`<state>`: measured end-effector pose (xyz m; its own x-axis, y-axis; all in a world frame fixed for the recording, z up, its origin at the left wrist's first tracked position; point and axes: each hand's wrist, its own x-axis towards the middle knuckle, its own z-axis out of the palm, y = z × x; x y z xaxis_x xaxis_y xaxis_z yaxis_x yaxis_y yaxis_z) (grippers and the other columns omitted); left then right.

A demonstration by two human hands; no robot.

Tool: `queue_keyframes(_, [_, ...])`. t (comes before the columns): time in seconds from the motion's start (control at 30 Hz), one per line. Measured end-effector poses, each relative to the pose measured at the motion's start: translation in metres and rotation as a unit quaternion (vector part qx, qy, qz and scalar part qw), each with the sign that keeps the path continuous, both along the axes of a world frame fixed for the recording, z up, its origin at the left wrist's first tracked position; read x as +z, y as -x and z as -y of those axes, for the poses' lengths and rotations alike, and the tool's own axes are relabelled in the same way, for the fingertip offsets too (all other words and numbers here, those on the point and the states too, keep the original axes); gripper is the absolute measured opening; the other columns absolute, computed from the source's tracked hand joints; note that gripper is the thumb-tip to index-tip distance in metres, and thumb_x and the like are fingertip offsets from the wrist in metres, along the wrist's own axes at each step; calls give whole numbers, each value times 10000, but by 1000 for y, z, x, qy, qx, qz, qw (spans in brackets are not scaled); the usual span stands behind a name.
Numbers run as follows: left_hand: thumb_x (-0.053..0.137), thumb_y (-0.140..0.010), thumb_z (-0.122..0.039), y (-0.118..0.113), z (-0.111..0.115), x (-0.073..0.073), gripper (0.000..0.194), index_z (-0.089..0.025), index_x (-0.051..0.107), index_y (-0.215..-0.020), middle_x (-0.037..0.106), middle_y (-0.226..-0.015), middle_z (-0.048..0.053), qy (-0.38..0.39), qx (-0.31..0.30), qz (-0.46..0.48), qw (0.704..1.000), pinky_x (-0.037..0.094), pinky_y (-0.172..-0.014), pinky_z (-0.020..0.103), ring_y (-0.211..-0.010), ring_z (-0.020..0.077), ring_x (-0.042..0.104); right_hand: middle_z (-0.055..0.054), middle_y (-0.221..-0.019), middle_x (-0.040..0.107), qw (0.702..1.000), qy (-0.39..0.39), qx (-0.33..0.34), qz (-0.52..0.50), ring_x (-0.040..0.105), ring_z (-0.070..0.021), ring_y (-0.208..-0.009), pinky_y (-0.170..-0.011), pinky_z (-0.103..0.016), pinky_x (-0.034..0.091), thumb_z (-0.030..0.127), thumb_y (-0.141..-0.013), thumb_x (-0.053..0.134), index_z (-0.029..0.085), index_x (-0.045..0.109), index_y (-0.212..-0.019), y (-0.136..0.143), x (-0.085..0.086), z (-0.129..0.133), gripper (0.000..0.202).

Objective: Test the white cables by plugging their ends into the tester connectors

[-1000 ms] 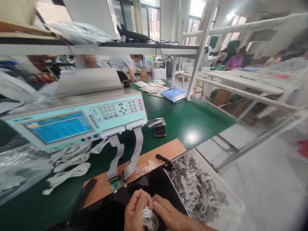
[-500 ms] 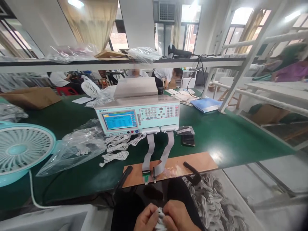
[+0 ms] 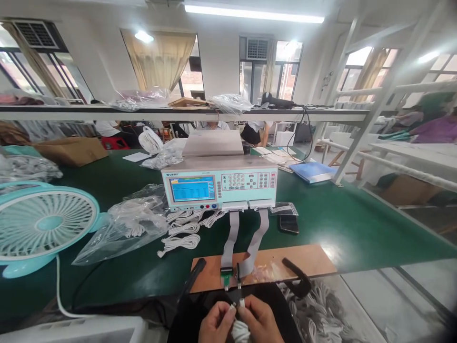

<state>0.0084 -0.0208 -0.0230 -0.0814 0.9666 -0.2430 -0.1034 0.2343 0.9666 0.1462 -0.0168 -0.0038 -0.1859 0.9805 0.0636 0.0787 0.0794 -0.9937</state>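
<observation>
My left hand (image 3: 217, 324) pinches one end of a white cable (image 3: 240, 332), close to a small plug. The other end, with a white plug (image 3: 242, 302), is between the thumb and fingers of my right hand (image 3: 261, 323). Below the fingers the cable hangs in a coiled bundle. Just beyond my hands, a green circuit board (image 3: 226, 280) and a second small connector (image 3: 239, 281) stick out over the front edge of a brown board (image 3: 285, 264). Grey ribbon cables (image 3: 231, 238) run from there to a tester (image 3: 221, 188) with a lit blue screen.
Coiled white cables (image 3: 183, 242) lie before the tester, beside a clear plastic bag (image 3: 124, 228). A turquoise fan (image 3: 50, 224) stands at left. Black clamps (image 3: 298, 276) sit on the brown board. At lower right is a heap of cables (image 3: 321, 309). People are in the background.
My hands have risen towards the connectors at the board's edge. The two cable ends now point up from my fingers. The camera view has tilted upward and shifted left.
</observation>
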Motion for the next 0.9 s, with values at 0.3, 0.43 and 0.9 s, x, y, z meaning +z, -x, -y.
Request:
queue_keyframes(0.3, [658,-635,-469,4,-3,-13,345,-134,578,-663,562,-558,-4,34,14,69,997,428,-479,213,-518,117,501,14,-539,456,992,91,-52,-67,402,-124,-517,-493,-220,331,488,-723,606,126,579,-609,17,-11,-15,381])
queue_keyframes(0.43, [632,-665,-471,3,-4,-5,343,-133,569,-670,572,-578,6,30,-8,61,998,449,-474,232,-517,124,505,13,-527,460,990,99,-65,-76,397,-123,-503,-487,-224,333,494,-697,626,122,582,-609,14,-10,-19,386])
queue_keyframes(0.9, [468,-805,-314,26,-22,33,313,-143,548,-557,488,-620,-5,-74,-162,-58,982,338,-566,214,-605,127,427,-4,-520,558,953,224,-73,-193,439,-112,-462,-477,-216,349,476,-591,727,119,622,-597,19,6,-23,372])
